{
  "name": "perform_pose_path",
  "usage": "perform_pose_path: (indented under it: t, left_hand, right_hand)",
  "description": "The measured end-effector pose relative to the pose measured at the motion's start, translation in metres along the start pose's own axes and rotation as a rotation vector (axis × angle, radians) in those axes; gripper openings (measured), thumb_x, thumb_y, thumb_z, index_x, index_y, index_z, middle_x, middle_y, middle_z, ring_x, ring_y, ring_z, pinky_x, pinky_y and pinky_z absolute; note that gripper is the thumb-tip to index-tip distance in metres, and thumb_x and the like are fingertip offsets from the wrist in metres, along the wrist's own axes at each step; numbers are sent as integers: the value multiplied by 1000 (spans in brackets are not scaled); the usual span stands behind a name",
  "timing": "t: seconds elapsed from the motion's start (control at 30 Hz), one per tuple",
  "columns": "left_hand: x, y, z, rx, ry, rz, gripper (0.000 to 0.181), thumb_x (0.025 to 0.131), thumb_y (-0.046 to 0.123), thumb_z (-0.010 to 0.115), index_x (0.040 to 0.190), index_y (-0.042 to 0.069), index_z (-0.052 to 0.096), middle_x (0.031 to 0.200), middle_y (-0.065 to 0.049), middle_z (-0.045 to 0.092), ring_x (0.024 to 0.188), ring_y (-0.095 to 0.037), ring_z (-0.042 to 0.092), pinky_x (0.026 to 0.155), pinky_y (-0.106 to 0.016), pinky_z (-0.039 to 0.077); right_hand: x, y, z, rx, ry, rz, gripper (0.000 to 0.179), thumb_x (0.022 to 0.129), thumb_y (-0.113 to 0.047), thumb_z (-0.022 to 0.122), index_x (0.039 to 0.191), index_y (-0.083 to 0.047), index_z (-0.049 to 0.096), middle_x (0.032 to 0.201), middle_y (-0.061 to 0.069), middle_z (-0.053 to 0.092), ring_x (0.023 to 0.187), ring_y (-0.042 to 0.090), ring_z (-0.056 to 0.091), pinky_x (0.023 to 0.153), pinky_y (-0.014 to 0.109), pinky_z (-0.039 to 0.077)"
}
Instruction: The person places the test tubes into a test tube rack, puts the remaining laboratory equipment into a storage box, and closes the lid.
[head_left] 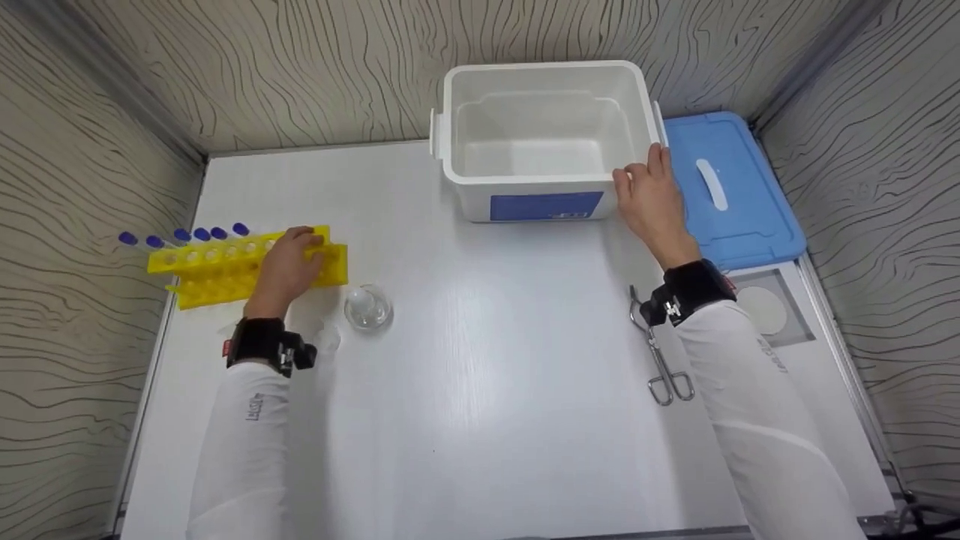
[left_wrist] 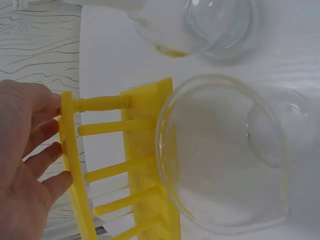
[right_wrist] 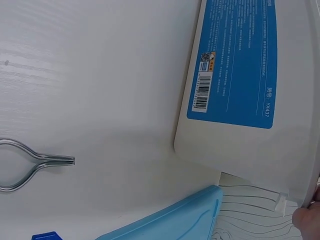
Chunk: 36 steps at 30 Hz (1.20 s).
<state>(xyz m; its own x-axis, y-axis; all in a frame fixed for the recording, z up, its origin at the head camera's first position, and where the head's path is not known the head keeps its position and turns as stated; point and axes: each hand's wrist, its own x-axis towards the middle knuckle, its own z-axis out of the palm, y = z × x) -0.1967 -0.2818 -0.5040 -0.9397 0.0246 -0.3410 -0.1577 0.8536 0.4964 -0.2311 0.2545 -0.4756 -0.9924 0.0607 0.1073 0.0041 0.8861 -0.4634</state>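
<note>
At the left of the table stands a yellow test tube rack (head_left: 225,271), with several blue-capped tubes (head_left: 201,234) along its far side. My left hand (head_left: 285,266) grips the rack's right end; in the left wrist view its fingertips (left_wrist: 59,182) are on the edge of the upper plate. At the back, my right hand (head_left: 651,202) holds the rim of a white plastic storage box (head_left: 544,180) at its near right corner. The box has no lid on, and its inside shows bare. Only a bit of the right hand (right_wrist: 307,220) appears in the right wrist view.
A clear beaker (left_wrist: 220,155) and a small glass flask (head_left: 367,307) stand close to the rack. Metal crucible tongs (head_left: 660,364) lie by my right forearm. The blue lid (head_left: 739,195) and a grey square with a white disc (head_left: 761,309) lie at the right.
</note>
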Motion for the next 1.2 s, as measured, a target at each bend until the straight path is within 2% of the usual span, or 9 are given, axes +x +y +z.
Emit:
perform_pose_path:
  t: [0.2,0.37,0.43,0.53,0.67,0.8,0.9,1.07,1.2]
  left_hand:
    - [-6,-15,-7,-24,14,-3,46,103,23,46,143,0,49,161,-17,30,148,-40,28,123,-57,24]
    - [-9,-17,-10,-24,-4,-52,49,104,27,45,147,3,45,163,-16,27,150,-40,26,122,-58,23]
    - [-11,-17,-11,-6,-9,-53,51,104,28,45,148,4,44,163,-17,28,150,-41,26,122,-58,23]
    - [-13,-14,-11,36,13,-27,51,104,28,45,147,3,44,160,-20,31,148,-42,28,122,-59,24]
    - [-18,-7,-10,83,73,21,48,103,26,45,145,2,47,156,-23,37,145,-43,34,120,-59,27]
    - [-21,8,-9,95,136,76,46,103,26,46,144,4,50,155,-22,40,144,-42,36,120,-58,29]
    - [-19,27,-7,98,202,127,45,103,26,47,142,6,53,153,-20,44,142,-40,39,119,-56,32]
    - [-16,68,1,83,332,270,39,101,23,51,136,5,59,146,-18,53,137,-36,48,116,-51,39]
    - [-9,106,12,93,368,405,35,101,19,53,132,5,62,141,-16,58,134,-33,53,114,-46,42]
  right_hand:
    - [0,-2,-2,3,4,2,57,106,-34,36,127,15,57,159,35,19,152,46,13,121,59,25]
    - [-1,-2,-4,0,-10,-1,60,106,-36,34,128,16,55,160,35,18,153,46,12,122,58,22]
    - [-1,-1,-4,-2,-2,-11,59,106,-35,34,128,16,56,159,35,19,152,46,13,121,59,25]
    - [-1,-2,-3,-6,12,-19,58,106,-34,35,126,16,57,158,36,21,152,47,15,118,61,29]
    - [-2,-2,-3,-10,21,-24,57,106,-34,35,125,15,58,158,35,22,152,47,15,116,63,31]
    - [-2,-1,-2,-12,27,-23,58,106,-35,34,125,15,58,158,35,21,151,47,16,114,64,33]
    - [-2,-1,-2,-12,32,-18,58,106,-36,34,125,14,58,158,35,21,151,47,16,113,65,33]
    - [0,1,-3,-7,37,-20,58,106,-36,35,126,14,58,158,35,22,152,47,16,112,65,35]
    - [-2,3,-3,-6,45,-17,59,106,-36,35,126,14,58,158,35,22,151,47,17,114,64,33]
